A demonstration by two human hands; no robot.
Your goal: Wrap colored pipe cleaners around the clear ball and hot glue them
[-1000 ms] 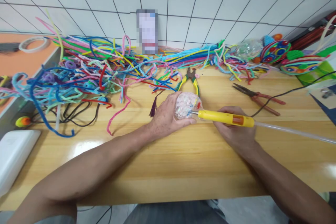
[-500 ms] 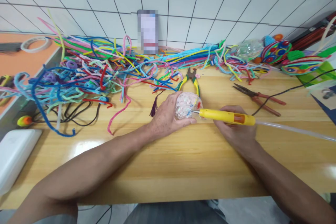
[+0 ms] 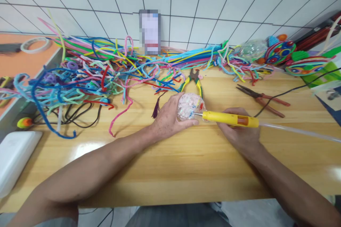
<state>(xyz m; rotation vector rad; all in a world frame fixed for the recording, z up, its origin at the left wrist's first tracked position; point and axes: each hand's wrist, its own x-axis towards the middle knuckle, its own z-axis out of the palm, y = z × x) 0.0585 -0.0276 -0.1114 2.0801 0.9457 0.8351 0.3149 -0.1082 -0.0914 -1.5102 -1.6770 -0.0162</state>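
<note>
My left hand (image 3: 169,117) is wrapped round the left side of a clear, whitish ball (image 3: 188,106) with small blue, red and yellow spots on it. My right hand (image 3: 239,129) grips a yellow hot glue gun (image 3: 223,117), held level with its tip pointing left. The metal tip meets the ball's lower right, beside a blue spot; whether it touches I cannot tell. A clear glue stick (image 3: 298,130) runs out of the gun's back end to the right. My right fingers are partly hidden behind the gun.
Behind the ball lie yellow-green pliers (image 3: 195,78); red-handled long-nose pliers (image 3: 262,99) lie to the right, under a black cord (image 3: 298,87). Tangled pipe cleaners (image 3: 87,74) line the wall. A phone (image 3: 150,32) leans there. A white case (image 3: 17,159) sits at left.
Almost nothing differs. The ball and the glue gun have shifted very slightly, and both hands keep their hold.
</note>
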